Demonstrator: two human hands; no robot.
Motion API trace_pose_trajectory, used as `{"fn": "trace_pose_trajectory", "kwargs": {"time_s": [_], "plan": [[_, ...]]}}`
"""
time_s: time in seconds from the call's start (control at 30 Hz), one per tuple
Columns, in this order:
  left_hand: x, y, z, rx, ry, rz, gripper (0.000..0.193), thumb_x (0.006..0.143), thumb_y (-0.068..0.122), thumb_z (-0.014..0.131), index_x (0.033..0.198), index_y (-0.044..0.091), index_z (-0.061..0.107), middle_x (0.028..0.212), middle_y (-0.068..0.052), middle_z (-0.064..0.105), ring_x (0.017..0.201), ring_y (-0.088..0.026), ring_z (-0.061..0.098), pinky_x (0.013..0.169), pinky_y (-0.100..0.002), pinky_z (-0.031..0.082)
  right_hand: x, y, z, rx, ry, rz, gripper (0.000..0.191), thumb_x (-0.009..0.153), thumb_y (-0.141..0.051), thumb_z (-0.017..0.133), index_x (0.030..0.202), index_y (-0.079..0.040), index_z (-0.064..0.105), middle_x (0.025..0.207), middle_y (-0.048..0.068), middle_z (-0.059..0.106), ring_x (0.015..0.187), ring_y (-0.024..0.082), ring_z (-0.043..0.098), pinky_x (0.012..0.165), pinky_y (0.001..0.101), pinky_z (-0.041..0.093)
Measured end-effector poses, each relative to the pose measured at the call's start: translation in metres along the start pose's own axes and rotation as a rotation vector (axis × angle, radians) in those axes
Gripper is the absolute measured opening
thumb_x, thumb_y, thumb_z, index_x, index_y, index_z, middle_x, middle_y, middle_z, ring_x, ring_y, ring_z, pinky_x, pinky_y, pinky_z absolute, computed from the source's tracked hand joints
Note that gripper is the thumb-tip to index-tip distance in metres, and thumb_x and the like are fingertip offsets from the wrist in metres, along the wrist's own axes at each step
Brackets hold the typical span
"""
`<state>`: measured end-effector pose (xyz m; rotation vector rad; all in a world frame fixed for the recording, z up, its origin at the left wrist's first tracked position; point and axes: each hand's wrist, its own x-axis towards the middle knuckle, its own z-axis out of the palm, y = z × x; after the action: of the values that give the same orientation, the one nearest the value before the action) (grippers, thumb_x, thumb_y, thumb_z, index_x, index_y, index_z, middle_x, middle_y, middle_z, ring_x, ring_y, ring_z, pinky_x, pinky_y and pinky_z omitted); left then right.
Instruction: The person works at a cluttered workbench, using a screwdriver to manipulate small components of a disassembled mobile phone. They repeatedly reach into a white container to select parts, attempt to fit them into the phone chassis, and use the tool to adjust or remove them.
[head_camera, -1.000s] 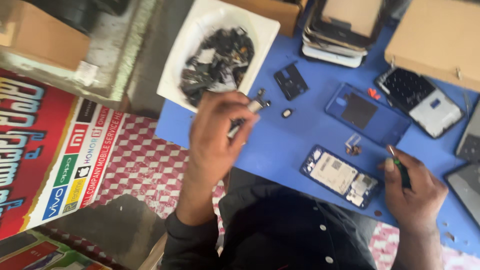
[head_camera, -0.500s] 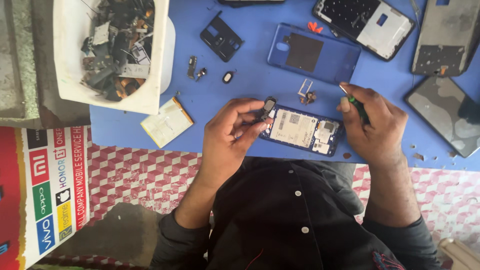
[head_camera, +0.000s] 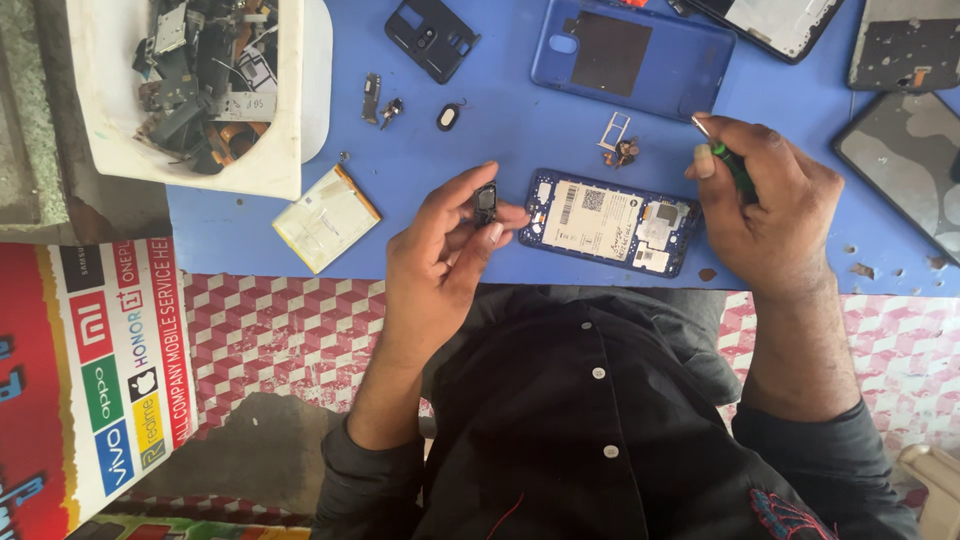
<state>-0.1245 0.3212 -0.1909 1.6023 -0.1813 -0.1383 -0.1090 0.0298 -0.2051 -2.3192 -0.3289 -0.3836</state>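
Right now we pinch a small black part (head_camera: 485, 203) between thumb and fingertips of our left hand (head_camera: 445, 250), held just left of the opened blue phone (head_camera: 607, 221), which lies flat on the blue bench (head_camera: 480, 130). That phone is our landmark. Its inner plate carries a white rectangular label w/ a dark square code on it; we can't read more than that. Our right hand (head_camera: 770, 205) sits at the phone's right end, fingers curled tight round a green-handled screwdriver (head_camera: 728, 160), tip pointing up-left, away from the phone.

Just above the phone: a small metal SIM tray (head_camera: 613, 129) w/ a few tiny bits beside it. Further above, a blue back cover (head_camera: 632, 55), inside face up. Up-left of the phone, a black camera frame piece (head_camera: 432, 37), plus small loose parts near it. Left of the phone, beyond our left hand, a flat pale battery (head_camera: 326, 218) w/ an orange edge, lying at an angle. Far up-left, a white tub (head_camera: 285, 120) full of dark scrap boards & flex cables. Right of the phone, a dark screen panel (head_camera: 905, 165). Well down-left of the phone, off the bench edge, a tall banner (head_camera: 120, 370): white strip w/ a column of coloured square logos, red field beside it.
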Motion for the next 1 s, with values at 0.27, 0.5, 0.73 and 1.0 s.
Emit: {"fn": "trace_pose_trajectory", "kwargs": {"time_s": [0.27,0.5,0.73,1.0], "plan": [[0.002,-0.012,-0.006,0.001,0.009,-0.125,0.038,0.108,0.006,0.058,0.146,0.003,0.053,0.116,-0.016,0.078,0.086,-0.016,0.079,0.073,-0.025,0.064,0.007,-0.009,0.0,-0.009,0.005,-0.013,0.014,0.109,0.002,0.068,0.122,0.006,0.066,0.101,0.018,0.073,0.089,0.022,0.075,0.074,0.0292,0.058],[0.011,-0.012,-0.015,-0.212,-0.123,-0.15,0.042,0.111,0.003,0.05,0.152,-0.002,0.044,0.133,-0.019,0.07,0.108,-0.021,0.076,0.086,-0.029,0.065,0.012,-0.012,0.0,0.003,0.006,-0.016,0.012,0.106,0.005,0.067,0.118,0.008,0.064,0.103,0.021,0.073,0.086,0.024,0.075,0.071,0.03,0.058],[0.019,-0.012,-0.021,-0.32,-0.168,-0.201,0.047,0.109,-0.007,0.044,0.155,-0.002,0.039,0.142,-0.023,0.063,0.119,-0.027,0.073,0.098,-0.034,0.064,0.015,-0.012,0.002,0.0,-0.023,-0.015,0.013,0.107,0.005,0.067,0.118,0.009,0.061,0.108,0.022,0.073,0.089,0.024,0.075,0.074,0.0306,0.059],[0.026,-0.014,-0.022,-0.453,-0.235,-0.184,0.063,0.102,-0.016,0.04,0.162,-0.001,0.03,0.156,-0.026,0.052,0.137,-0.032,0.063,0.116,-0.042,0.056,0.004,0.004,0.003,0.011,0.0,-0.041,0.02,0.119,0.002,0.062,0.136,0.005,0.053,0.11,0.021,0.072,0.093,0.024,0.076,0.08,0.0296,0.06]]}}
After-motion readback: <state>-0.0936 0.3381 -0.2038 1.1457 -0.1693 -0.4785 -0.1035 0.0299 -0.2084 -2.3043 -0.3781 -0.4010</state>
